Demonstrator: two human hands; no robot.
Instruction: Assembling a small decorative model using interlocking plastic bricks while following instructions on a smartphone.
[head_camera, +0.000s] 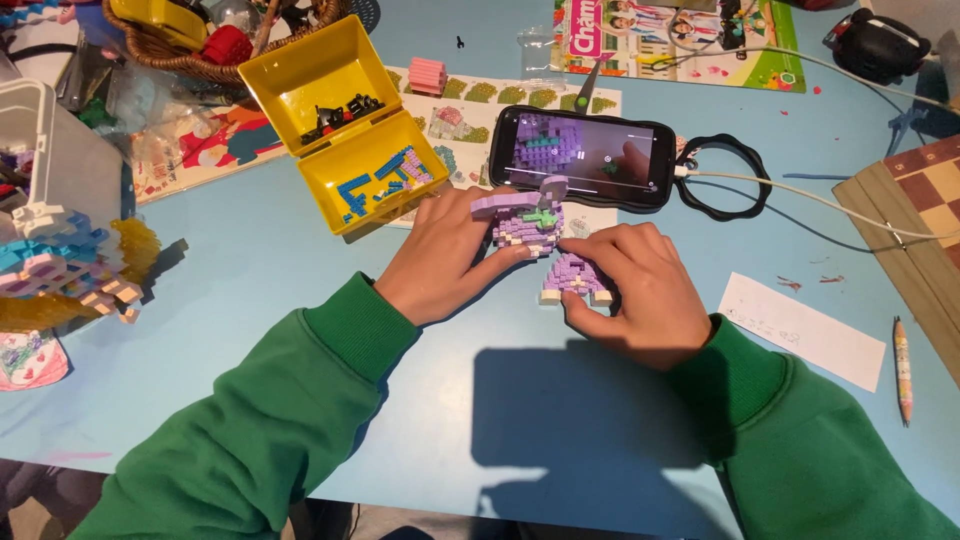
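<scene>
Purple brick figure (545, 245) (perhaps half-hidden)

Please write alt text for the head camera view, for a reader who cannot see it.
Two hands in green sleeves, left hand and right hand, grip a small purple brick-built model on a blue table. Behind it a black phone plays a video, beside an open yellow plastic box of tiny bricks.

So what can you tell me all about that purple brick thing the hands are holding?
The purple model is built of tiny plastic-looking bricks, mostly lilac, with a green bit near the top and a flat lilac plate sticking out left. A lower part has pale feet. It stands on the blue table, in front of the phone. The left hand grips its left side; the right hand presses on the lower part.
</scene>
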